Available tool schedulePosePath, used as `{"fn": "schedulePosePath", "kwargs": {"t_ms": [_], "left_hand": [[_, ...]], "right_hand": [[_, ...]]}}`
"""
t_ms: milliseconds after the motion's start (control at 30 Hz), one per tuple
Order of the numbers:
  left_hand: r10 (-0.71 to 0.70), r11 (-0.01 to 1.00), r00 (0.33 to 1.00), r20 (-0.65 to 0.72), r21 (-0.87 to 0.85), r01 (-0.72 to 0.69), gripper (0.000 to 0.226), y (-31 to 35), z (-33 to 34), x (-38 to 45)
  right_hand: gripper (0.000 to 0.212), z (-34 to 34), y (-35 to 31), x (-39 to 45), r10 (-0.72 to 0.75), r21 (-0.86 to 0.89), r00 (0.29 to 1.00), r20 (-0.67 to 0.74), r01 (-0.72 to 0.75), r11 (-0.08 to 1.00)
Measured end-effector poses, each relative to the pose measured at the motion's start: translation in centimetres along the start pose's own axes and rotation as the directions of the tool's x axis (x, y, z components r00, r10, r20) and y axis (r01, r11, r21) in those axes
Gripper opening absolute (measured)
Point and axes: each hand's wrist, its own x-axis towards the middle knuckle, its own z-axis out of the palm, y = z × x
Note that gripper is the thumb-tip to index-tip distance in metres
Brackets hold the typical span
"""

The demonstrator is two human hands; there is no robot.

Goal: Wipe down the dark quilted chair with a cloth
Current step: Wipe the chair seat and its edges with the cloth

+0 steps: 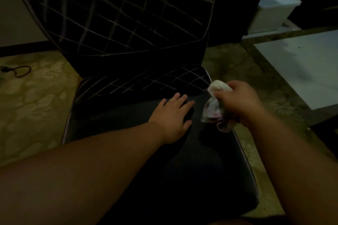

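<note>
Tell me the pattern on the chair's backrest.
A black backrest with pale stitched lines crossing into a diamond quilted grid, shown in the head view.

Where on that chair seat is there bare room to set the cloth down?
The near half of the seat, between the two forearms, is bare. So is the quilted strip under the backrest. The middle is crowded: the left hand lies flat there, and the right hand grips the cloth at the right edge.

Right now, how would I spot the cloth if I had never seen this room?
Find the big dark chair with pale criss-cross stitching. At the right edge of its seat, the right hand grips a crumpled cloth. It is the only pale, bunched thing on the chair; the left hand lies flat and holds nothing.
</note>
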Motion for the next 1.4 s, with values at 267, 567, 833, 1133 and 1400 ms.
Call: {"fn": "schedulePosePath", "kwargs": {"t_ms": [267, 567, 833, 1133, 1400], "left_hand": [[-0.034, 0.999, 0.997, -0.063, -0.022, 0.033, 0.062, -0.1, 2.6, 0.5], [-0.030, 0.999, 0.987, -0.156, -0.016, 0.028, 0.061, -0.2, 3.7, 0.3], [-0.016, 0.999, 0.982, -0.188, -0.032, 0.010, 0.065, -0.6, 4.4, 0.4], [-0.016, 0.999, 0.977, -0.213, -0.050, 0.005, 0.064, -0.6, 4.7, 0.5], [-0.017, 0.998, 0.972, -0.233, -0.061, 0.003, 0.065, -0.7, 4.9, 0.6]], "right_hand": [[0.031, -2.0, 1.9, 2.8, -0.028, -0.176, 0.998, -0.052, 0.018, 0.984], [0.022, 0.9, 0.7, 5.6, -0.124, -0.449, 0.990, 0.064, 0.140, 0.882], [0.025, 3.1, -1.2, 8.8, -0.262, -0.685, 0.957, 0.122, 0.272, 0.675], [0.030, -1.7, -1.9, 10.2, -0.261, -0.577, 0.955, 0.137, 0.291, 0.763], [0.033, 0.6, -2.3, 12.1, -0.309, -0.646, 0.930, 0.197, 0.360, 0.673]]}}
